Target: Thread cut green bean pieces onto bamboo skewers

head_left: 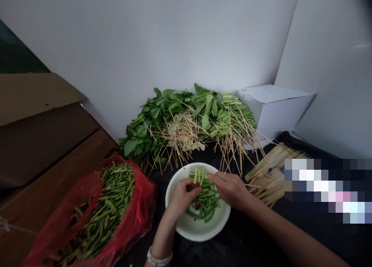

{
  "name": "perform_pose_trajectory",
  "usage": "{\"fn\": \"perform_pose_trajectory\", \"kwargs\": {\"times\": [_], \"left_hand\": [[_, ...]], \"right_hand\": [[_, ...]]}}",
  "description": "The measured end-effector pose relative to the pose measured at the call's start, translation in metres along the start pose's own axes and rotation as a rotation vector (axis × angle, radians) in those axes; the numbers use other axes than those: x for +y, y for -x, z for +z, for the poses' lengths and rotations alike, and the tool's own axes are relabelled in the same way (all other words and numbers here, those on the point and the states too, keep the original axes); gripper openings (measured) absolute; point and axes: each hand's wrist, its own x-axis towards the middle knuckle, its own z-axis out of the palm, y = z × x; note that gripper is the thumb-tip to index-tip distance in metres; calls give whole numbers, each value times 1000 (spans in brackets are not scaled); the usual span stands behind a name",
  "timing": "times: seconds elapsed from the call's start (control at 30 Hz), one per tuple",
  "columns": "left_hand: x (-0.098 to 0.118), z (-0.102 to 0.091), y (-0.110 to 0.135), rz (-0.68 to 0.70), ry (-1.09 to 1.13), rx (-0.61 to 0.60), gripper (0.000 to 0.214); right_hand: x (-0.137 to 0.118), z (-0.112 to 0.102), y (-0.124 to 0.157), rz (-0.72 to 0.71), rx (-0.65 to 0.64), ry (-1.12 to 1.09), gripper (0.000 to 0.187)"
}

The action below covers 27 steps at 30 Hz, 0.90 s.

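Observation:
A white enamel bowl [197, 230] sits on black cloth in front of me, holding cut green stem pieces [207, 205]. My left hand [183, 197] is over the bowl, pinching a few stem pieces upright. My right hand [229, 188] meets them from the right, its fingers closed on a thin wooden skewer [252, 185]. To the left, a red plastic bag [142, 216] lies open, full of similar green stem pieces [112, 209].
Behind the bowl lie skewered leafy greens [154, 123] and skewered stems [232, 114]. A bundle of bare skewers [270, 181] lies to the right, with a white box [273, 108] behind it. Brown cardboard [37, 104] and a wooden board [61, 170] are at left.

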Motion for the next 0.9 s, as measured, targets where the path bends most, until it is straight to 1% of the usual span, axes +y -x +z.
{"fn": "perform_pose_trajectory", "kwargs": {"times": [0.07, 0.1, 0.2, 0.27, 0.43, 0.53, 0.6, 0.73, 0.9], "left_hand": [[-4, 1, 1, 74, -248, 82, 6], [-6, 1, 1, 105, -363, 110, 8], [-8, 1, 4, 135, -591, 107, 14], [-8, 3, 6, 132, -632, 80, 17], [-6, 6, 10, 132, -634, 12, 19], [-7, 5, 10, 139, -584, 22, 17], [-8, 3, 8, 128, -506, 49, 15], [-9, -1, 1, 92, -206, 118, 13], [-2, -8, -4, 55, 134, 261, 18]], "right_hand": [[0, 0, 0, 9, -3, 4, 27], [0, 0, 0, 11, -4, 7, 28], [0, 0, 0, 10, -1, 14, 28], [0, 1, 0, 7, 3, 12, 28], [0, 2, 1, 5, 5, 5, 29], [0, 0, 0, 3, 19, 16, 30], [0, 0, 0, 1, 38, 26, 30], [0, 0, 1, 12, 64, 33, 31], [1, 2, 2, 10, 89, 38, 31]]}}
